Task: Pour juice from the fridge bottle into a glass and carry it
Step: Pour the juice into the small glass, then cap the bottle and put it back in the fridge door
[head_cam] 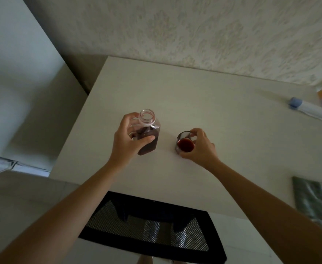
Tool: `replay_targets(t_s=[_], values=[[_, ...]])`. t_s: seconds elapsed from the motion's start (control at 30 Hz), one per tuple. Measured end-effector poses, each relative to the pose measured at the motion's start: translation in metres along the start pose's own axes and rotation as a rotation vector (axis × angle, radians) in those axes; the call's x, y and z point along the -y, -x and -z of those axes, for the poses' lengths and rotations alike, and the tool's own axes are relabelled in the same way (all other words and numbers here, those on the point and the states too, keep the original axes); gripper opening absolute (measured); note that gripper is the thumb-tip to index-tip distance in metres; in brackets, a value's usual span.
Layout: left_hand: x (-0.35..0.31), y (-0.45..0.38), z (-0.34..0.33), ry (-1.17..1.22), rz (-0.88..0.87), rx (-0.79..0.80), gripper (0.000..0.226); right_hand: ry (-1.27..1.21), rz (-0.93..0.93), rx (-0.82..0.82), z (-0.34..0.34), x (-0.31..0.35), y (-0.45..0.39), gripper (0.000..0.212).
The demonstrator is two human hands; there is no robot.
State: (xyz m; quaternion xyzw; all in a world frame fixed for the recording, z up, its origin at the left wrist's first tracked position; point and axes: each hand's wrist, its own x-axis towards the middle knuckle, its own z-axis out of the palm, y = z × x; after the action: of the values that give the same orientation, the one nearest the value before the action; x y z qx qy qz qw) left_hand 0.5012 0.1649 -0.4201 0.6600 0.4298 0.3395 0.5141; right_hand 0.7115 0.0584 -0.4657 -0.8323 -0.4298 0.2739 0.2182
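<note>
A clear plastic juice bottle with dark red juice stands upright on the white table, its cap off and its mouth open. My left hand is wrapped around its body from the left. To the right, a small glass holds red juice and rests on the table. My right hand grips the glass from the right side, fingers on the rim and the wall.
A white bottle with a blue cap lies on its side at the table's far right. A grey-green cloth lies at the right edge. A black mesh chair stands at the near edge. A white fridge is on the left.
</note>
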Motion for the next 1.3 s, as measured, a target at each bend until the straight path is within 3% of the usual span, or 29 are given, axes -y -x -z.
replay_targets(t_s=[0.2,0.37,0.43,0.5,0.6,0.7,0.93,1.07,1.3], values=[[0.001,0.0,-0.006,0.008,-0.01,0.024,0.064,0.011,0.012,0.062,0.002,0.0,-0.003,0.085],[-0.001,0.005,-0.012,0.0,-0.016,0.058,0.065,0.23,0.059,0.178,0.011,-0.005,0.0,0.124],[-0.003,0.006,-0.015,-0.017,-0.022,0.072,0.066,0.362,0.083,0.18,0.017,-0.013,0.004,0.129],[-0.004,0.008,-0.017,-0.029,-0.025,0.082,0.066,0.502,0.089,0.156,0.021,-0.024,0.008,0.122],[-0.004,0.011,-0.02,-0.035,-0.026,0.1,0.068,0.626,0.058,0.129,0.021,-0.043,0.013,0.095],[-0.004,0.014,-0.024,-0.046,-0.029,0.115,0.066,0.635,0.064,0.126,0.016,-0.055,0.017,0.067],[-0.003,0.019,-0.029,-0.047,-0.012,0.119,0.066,0.667,0.181,0.123,0.006,-0.056,0.017,0.03],[-0.006,0.021,-0.027,-0.068,-0.015,0.114,0.069,0.591,0.147,0.093,0.011,-0.054,0.017,0.027],[-0.037,0.023,-0.022,-0.041,-0.032,0.119,0.062,0.206,0.155,-0.165,0.075,0.007,0.009,0.033]])
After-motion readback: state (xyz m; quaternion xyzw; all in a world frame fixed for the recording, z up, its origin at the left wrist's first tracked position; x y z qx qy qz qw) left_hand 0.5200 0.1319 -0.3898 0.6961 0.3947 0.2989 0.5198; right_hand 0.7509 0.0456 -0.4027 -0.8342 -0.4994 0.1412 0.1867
